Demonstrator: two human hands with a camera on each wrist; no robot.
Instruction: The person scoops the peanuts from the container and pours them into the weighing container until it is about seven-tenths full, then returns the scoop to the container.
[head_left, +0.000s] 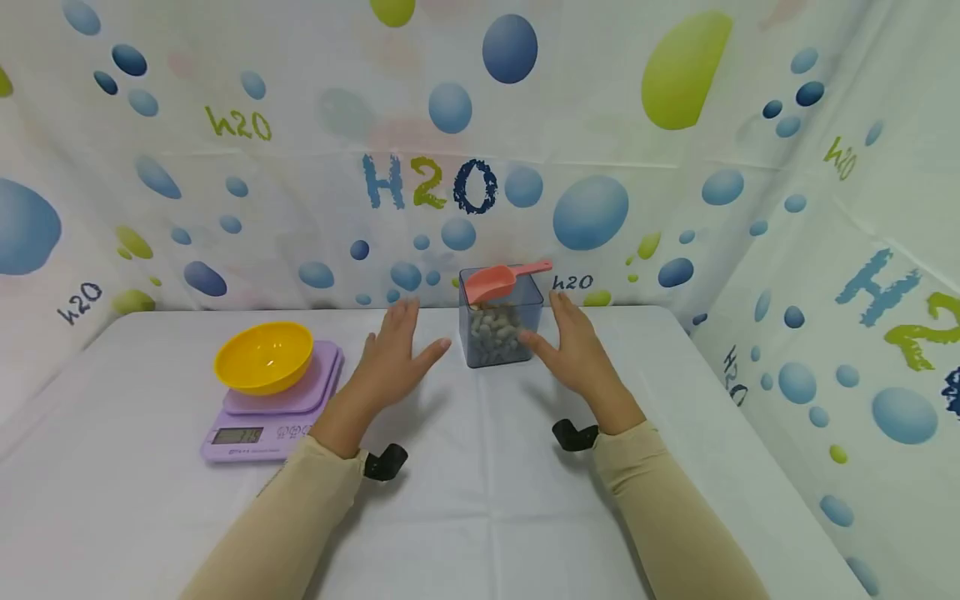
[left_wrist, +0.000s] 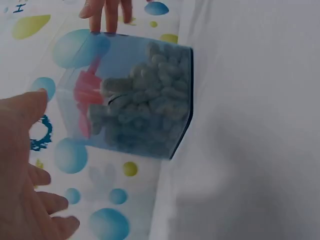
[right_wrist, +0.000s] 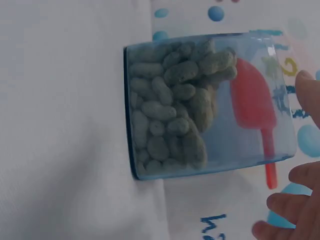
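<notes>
A clear bluish square container [head_left: 530, 297] stands near the back of the table, partly filled with unshelled peanuts [right_wrist: 160, 107]. A pink scoop [head_left: 491, 284] lies in its top, with the handle sticking out over the right rim. To the left of the container my left hand [head_left: 393, 358] is raised with its fingers extended and thumb spread, holding nothing. On the other side my right hand [head_left: 576, 354] has the same pose, also holding nothing; its thumb tip overlaps the container's right side in the head view.
At the left, a yellow bowl [head_left: 264, 358] sits on a purple kitchen scale [head_left: 243, 451] with a lit display. White cloth covers the table [head_left: 487, 467]. Behind it and at the right hangs a curtain [head_left: 300, 208] printed with dots and "H2O".
</notes>
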